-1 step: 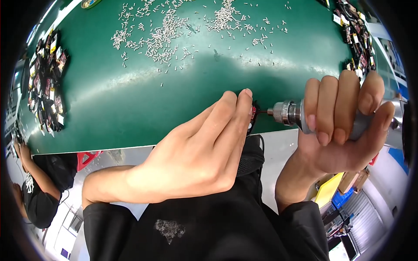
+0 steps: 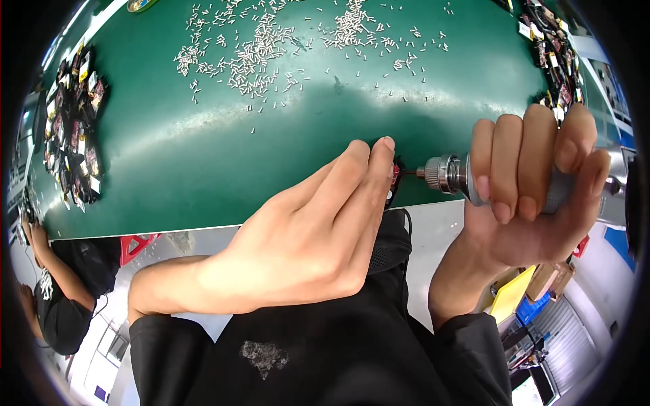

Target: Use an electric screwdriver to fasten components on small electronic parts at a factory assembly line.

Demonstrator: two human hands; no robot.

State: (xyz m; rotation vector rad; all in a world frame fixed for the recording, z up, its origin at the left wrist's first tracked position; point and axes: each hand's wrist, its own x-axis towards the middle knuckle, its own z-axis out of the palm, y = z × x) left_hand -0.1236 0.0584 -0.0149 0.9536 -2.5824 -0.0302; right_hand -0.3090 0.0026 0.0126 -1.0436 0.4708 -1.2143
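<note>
My left hand (image 2: pixel 308 230) is closed near the front edge of the green table (image 2: pixel 183 155). Its fingers pinch a small black-and-red part (image 2: pixel 395 177), mostly hidden behind the fingertips. From the right, my right hand (image 2: pixel 531 186) wraps around a silver-grey power screwdriver (image 2: pixel 445 174), which lies level. The thin bit points left and its tip meets the right side of the part, or stops just short of it; I cannot tell which. Many small silver screws (image 2: pixel 261 54) lie scattered across the far side of the table.
A pile of small black parts with white and yellow labels (image 2: pixel 73 132) lies on the left of the table, and a similar pile (image 2: pixel 552 54) at the far right. A person in black (image 2: pixel 64 291) sits at the left. Cardboard boxes (image 2: pixel 545 281) stand at lower right.
The fingers of my right hand have shifted very slightly upward on the screwdriver. Otherwise the hands, the part and the screwdriver stay almost where they were.
</note>
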